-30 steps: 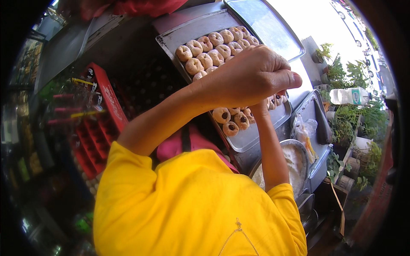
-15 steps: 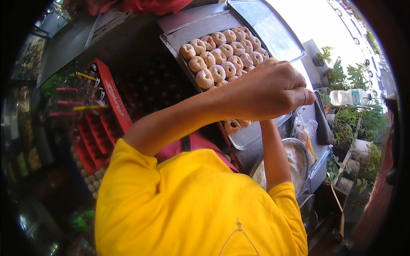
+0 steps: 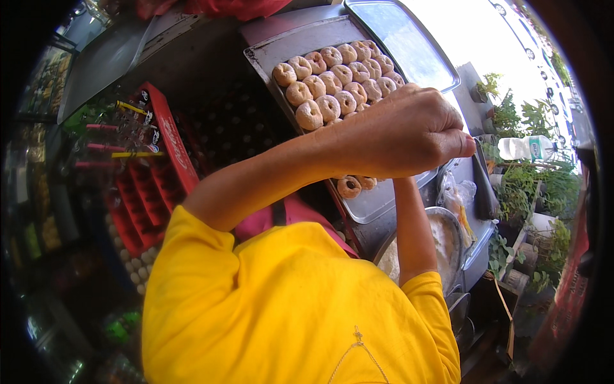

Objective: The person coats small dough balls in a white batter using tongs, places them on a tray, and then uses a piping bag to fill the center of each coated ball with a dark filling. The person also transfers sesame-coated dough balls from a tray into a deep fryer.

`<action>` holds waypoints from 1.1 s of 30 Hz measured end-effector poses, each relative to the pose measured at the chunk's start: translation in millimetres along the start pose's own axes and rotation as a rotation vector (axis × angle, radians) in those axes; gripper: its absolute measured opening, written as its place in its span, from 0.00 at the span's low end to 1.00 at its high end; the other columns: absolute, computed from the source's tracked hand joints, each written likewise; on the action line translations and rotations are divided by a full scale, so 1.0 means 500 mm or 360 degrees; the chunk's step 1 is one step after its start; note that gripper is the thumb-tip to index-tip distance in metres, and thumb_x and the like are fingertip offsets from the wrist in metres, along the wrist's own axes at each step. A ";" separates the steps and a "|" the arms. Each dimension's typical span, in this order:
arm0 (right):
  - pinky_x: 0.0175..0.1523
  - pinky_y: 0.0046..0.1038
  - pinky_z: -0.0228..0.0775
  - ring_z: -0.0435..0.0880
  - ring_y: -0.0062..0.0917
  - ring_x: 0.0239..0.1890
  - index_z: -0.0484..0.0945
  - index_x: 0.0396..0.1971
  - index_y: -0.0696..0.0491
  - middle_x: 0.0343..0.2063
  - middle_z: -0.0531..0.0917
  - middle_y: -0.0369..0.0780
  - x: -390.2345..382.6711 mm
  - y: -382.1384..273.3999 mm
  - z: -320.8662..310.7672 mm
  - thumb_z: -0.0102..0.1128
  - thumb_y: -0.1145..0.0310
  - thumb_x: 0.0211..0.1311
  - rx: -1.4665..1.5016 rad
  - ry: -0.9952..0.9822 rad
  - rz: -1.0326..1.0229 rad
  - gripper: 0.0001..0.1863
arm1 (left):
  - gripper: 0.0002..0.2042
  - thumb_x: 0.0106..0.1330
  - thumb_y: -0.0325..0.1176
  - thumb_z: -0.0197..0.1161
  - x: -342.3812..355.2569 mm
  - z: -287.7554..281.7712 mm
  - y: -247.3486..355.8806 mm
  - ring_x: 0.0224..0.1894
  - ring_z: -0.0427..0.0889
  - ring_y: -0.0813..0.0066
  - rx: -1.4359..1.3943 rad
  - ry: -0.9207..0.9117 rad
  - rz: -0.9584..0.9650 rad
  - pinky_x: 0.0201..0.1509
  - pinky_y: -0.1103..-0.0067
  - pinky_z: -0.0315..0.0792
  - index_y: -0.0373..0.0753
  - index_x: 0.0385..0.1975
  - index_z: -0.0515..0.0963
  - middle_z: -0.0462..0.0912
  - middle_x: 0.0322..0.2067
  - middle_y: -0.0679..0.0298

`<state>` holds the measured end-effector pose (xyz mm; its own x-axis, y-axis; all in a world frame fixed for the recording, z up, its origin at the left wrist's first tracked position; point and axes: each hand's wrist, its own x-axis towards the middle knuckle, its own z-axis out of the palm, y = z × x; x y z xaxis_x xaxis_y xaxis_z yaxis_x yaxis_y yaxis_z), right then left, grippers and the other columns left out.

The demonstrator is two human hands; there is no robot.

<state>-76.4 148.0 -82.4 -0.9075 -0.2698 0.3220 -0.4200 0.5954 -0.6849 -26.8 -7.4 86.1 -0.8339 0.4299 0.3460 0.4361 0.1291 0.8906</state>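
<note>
Left hand point(image 3: 400, 131) is up in front of the camera, over the metal tray point(image 3: 288, 35), fingers curled in tight, tips bunched together near the thumb; can't tell if anything's pinched between them, palm side faces away. Forearm runs back left to the yellow shirt point(image 3: 275, 307). Right hand hidden behind the left one; only the right forearm point(image 3: 412, 230) shows, rising from the near right, so can't tell its state.

Dough rings point(image 3: 332, 80), pale w/ holes in the middle, sit in rows on the far part of the tray, touching each other. Two more rings point(image 3: 355, 185) lie on the tray just below the left wrist.

Round metal bowl point(image 3: 448, 240) near right, beside the right forearm. Red crate point(image 3: 150, 166) w/ bottles to the left. Potted plants point(image 3: 537, 185) and a plastic bottle point(image 3: 527, 148) far right.
</note>
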 end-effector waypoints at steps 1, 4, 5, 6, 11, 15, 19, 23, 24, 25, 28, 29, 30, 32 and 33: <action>0.41 0.30 0.66 0.76 0.34 0.37 0.73 0.33 0.57 0.30 0.77 0.44 0.000 0.000 -0.001 0.60 0.73 0.47 -0.0002 0.0003 -0.0004 0.11 | 0.17 0.59 0.44 0.55 0.000 -0.001 0.001 0.24 0.77 0.73 0.0002 0.0000 0.0002 0.28 0.79 0.69 0.33 0.28 0.80 0.79 0.20 0.58; 0.41 0.30 0.66 0.76 0.34 0.37 0.73 0.33 0.57 0.30 0.77 0.44 0.003 -0.002 -0.004 0.60 0.73 0.47 0.0000 0.0008 -0.0011 0.11 | 0.17 0.59 0.43 0.55 -0.001 -0.002 0.004 0.24 0.77 0.73 -0.0028 -0.0005 0.0002 0.28 0.79 0.68 0.32 0.28 0.80 0.78 0.20 0.58; 0.41 0.30 0.66 0.76 0.34 0.37 0.73 0.33 0.57 0.30 0.77 0.44 0.003 -0.004 -0.003 0.60 0.73 0.47 0.0001 0.0011 -0.0017 0.11 | 0.17 0.59 0.43 0.55 -0.001 -0.004 0.006 0.24 0.77 0.74 -0.0037 -0.0012 -0.0009 0.28 0.80 0.68 0.32 0.28 0.79 0.78 0.20 0.58; 0.41 0.30 0.66 0.76 0.34 0.37 0.73 0.33 0.57 0.30 0.77 0.44 0.004 -0.005 -0.004 0.60 0.73 0.47 0.0003 0.0010 -0.0021 0.11 | 0.17 0.59 0.43 0.56 -0.003 -0.006 0.007 0.25 0.77 0.74 -0.0045 -0.0018 -0.0020 0.28 0.80 0.68 0.32 0.28 0.79 0.78 0.20 0.59; 0.40 0.30 0.67 0.76 0.34 0.37 0.73 0.32 0.58 0.30 0.77 0.44 0.005 -0.011 0.000 0.60 0.73 0.47 0.0010 -0.0009 -0.0049 0.11 | 0.15 0.61 0.40 0.56 -0.022 -0.027 0.012 0.26 0.76 0.81 -0.0313 0.0020 -0.0144 0.28 0.85 0.67 0.31 0.30 0.78 0.77 0.21 0.63; 0.40 0.30 0.67 0.76 0.34 0.37 0.73 0.32 0.58 0.30 0.77 0.44 -0.001 -0.012 0.013 0.60 0.73 0.47 0.0022 -0.0056 -0.0053 0.11 | 0.13 0.61 0.37 0.56 -0.044 -0.048 0.004 0.26 0.74 0.84 -0.0377 0.0030 -0.0218 0.29 0.88 0.66 0.30 0.30 0.78 0.77 0.21 0.65; 0.40 0.30 0.67 0.76 0.34 0.37 0.74 0.32 0.58 0.30 0.77 0.44 -0.010 -0.011 0.030 0.60 0.73 0.46 0.0116 -0.0113 -0.0232 0.11 | 0.13 0.61 0.37 0.56 -0.060 -0.052 -0.014 0.26 0.74 0.85 -0.0275 -0.0035 -0.0355 0.29 0.88 0.66 0.31 0.28 0.78 0.77 0.22 0.65; 0.40 0.30 0.67 0.77 0.34 0.37 0.74 0.32 0.58 0.30 0.77 0.44 -0.013 -0.010 0.039 0.60 0.73 0.46 0.0011 -0.0113 -0.0057 0.11 | 0.13 0.61 0.38 0.56 -0.064 -0.039 -0.021 0.25 0.74 0.84 -0.0355 0.0029 -0.0313 0.29 0.88 0.66 0.32 0.27 0.78 0.77 0.21 0.64; 0.40 0.31 0.67 0.77 0.34 0.37 0.74 0.32 0.58 0.30 0.78 0.44 -0.014 -0.011 0.039 0.60 0.73 0.46 0.0002 -0.0113 -0.0052 0.10 | 0.14 0.61 0.38 0.56 -0.063 -0.038 -0.019 0.25 0.74 0.84 -0.0296 0.0019 -0.0291 0.29 0.87 0.66 0.32 0.27 0.78 0.77 0.21 0.64; 0.40 0.31 0.67 0.77 0.34 0.37 0.74 0.32 0.58 0.30 0.78 0.44 -0.013 -0.011 0.039 0.60 0.73 0.46 0.0001 -0.0111 -0.0054 0.10 | 0.14 0.61 0.39 0.56 -0.062 -0.038 -0.016 0.25 0.75 0.83 -0.0206 0.0006 -0.0300 0.29 0.87 0.67 0.32 0.27 0.78 0.77 0.21 0.63; 0.40 0.31 0.67 0.77 0.34 0.37 0.74 0.31 0.58 0.30 0.78 0.44 -0.011 -0.015 0.036 0.60 0.73 0.46 -0.0008 -0.0103 -0.0057 0.10 | 0.16 0.60 0.41 0.56 -0.057 -0.035 -0.001 0.25 0.77 0.79 -0.0088 0.0038 -0.0157 0.29 0.85 0.68 0.31 0.29 0.79 0.78 0.21 0.60; 0.40 0.31 0.67 0.77 0.34 0.37 0.74 0.31 0.58 0.30 0.78 0.44 -0.010 -0.016 0.035 0.60 0.73 0.46 -0.0008 -0.0103 -0.0057 0.10 | 0.16 0.60 0.41 0.55 -0.055 -0.035 0.003 0.25 0.77 0.78 -0.0044 0.0043 -0.0143 0.30 0.84 0.68 0.31 0.29 0.79 0.78 0.21 0.60; 0.40 0.31 0.67 0.77 0.34 0.37 0.74 0.31 0.58 0.30 0.78 0.44 -0.009 -0.017 0.033 0.60 0.73 0.46 -0.0014 -0.0097 -0.0058 0.10 | 0.16 0.60 0.42 0.55 -0.052 -0.036 0.006 0.25 0.77 0.77 -0.0011 0.0053 -0.0103 0.30 0.84 0.68 0.31 0.30 0.79 0.78 0.21 0.59; 0.40 0.31 0.67 0.77 0.34 0.37 0.74 0.31 0.58 0.30 0.78 0.44 -0.005 -0.018 0.029 0.60 0.73 0.46 -0.0016 -0.0088 -0.0068 0.10 | 0.17 0.60 0.42 0.55 -0.049 -0.035 0.012 0.25 0.78 0.76 0.0031 0.0064 -0.0043 0.30 0.82 0.69 0.31 0.30 0.79 0.79 0.21 0.58; 0.40 0.31 0.67 0.77 0.34 0.37 0.74 0.31 0.58 0.30 0.78 0.44 -0.002 -0.019 0.027 0.60 0.73 0.46 -0.0018 -0.0080 -0.0073 0.10 | 0.17 0.60 0.42 0.55 -0.048 -0.035 0.014 0.25 0.78 0.76 0.0041 0.0064 -0.0025 0.30 0.82 0.69 0.31 0.30 0.79 0.79 0.21 0.58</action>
<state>-71.9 132.4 -85.2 -0.8867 -0.3343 0.3194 -0.4611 0.5899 -0.6628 -9.7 -32.2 89.0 -0.8533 0.3915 0.3443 0.4311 0.1586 0.8883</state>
